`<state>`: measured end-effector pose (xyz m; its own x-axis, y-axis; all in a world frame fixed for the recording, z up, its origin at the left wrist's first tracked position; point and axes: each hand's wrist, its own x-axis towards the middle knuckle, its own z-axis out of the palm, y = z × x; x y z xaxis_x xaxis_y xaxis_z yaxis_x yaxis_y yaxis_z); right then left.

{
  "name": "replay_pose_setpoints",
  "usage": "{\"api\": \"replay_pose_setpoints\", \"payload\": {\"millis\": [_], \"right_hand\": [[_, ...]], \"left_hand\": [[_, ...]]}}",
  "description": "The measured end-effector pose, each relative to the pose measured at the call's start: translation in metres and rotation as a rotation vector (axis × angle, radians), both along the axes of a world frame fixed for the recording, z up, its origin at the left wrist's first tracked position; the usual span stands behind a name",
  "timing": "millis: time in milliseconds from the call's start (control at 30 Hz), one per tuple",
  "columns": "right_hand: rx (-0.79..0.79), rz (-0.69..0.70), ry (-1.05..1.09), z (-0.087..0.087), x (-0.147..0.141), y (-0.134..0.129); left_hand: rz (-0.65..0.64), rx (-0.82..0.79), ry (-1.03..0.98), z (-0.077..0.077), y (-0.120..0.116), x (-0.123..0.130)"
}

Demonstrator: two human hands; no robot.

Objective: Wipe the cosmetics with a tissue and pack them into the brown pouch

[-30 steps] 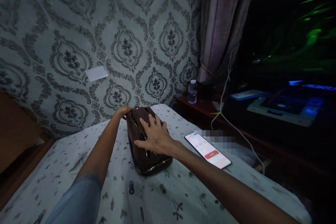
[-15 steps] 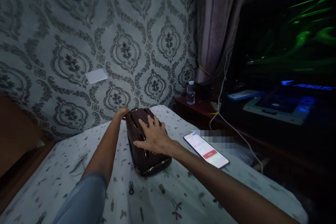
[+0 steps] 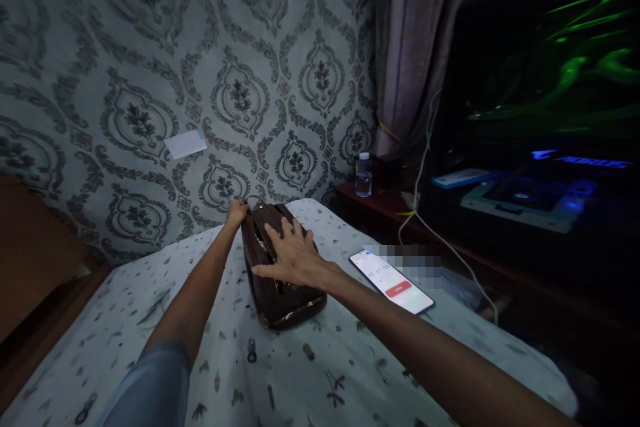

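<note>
**A:** So where's it at rn? Bag [image 3: 280, 273] done up yet?

**B:** Nope, imo early days. Brown bag sits upright on the bed [image 3: 150, 320], top looks partly open. Right hand [image 3: 293, 259] lies flat on its side, fingers spread, gripping nothing. Left hand [image 3: 236, 213] is pinched at the far top end, prob the zip, can't tell tbh.

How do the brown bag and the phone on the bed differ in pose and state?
The dark brown leather bag stands up from the bedsheet; the flat white-screened smartphone lies face up. The left hand is at the bag's far end and the right hand lies spread on its top; nothing touches the smartphone. The smartphone's screen glows; the bag is dark. Both rest on the bedsheet.
</note>
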<state>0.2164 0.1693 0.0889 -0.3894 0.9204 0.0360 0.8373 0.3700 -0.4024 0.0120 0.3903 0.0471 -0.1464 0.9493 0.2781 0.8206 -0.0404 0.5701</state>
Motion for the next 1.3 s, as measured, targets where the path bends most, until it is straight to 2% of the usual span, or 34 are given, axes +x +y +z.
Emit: {"api": "replay_pose_setpoints", "payload": {"millis": [200,400,533,667,767,900,1000,1133,1300], "right_hand": [[0.004,0.000,-0.004,0.001,0.001,0.000],[0.006,0.002,-0.005,0.001,0.003,0.002],[0.046,0.018,0.039,-0.005,0.004,0.005],[0.075,0.030,0.067,-0.007,0.005,0.006],[0.066,0.034,0.071,-0.006,0.006,0.004],[0.066,0.037,0.077,-0.005,0.007,0.002],[0.062,0.041,0.094,-0.006,0.009,0.002],[0.087,0.049,0.130,-0.010,0.010,0.004],[0.096,0.059,0.166,-0.013,0.011,0.006]], "left_hand": [[0.059,0.118,0.026,0.001,-0.020,0.010],[0.005,0.278,0.009,0.001,-0.043,0.011],[-0.047,0.304,-0.043,-0.001,-0.048,0.009],[-0.073,0.237,-0.099,0.003,-0.038,0.006],[-0.092,0.150,-0.128,0.012,-0.027,0.008],[-0.171,-0.063,-0.149,0.029,-0.009,0.020],[-0.217,-0.244,-0.139,0.036,0.003,0.035],[-0.221,-0.356,-0.109,0.034,0.013,0.051],[-0.166,-0.327,-0.108,0.027,0.017,0.055]]}}
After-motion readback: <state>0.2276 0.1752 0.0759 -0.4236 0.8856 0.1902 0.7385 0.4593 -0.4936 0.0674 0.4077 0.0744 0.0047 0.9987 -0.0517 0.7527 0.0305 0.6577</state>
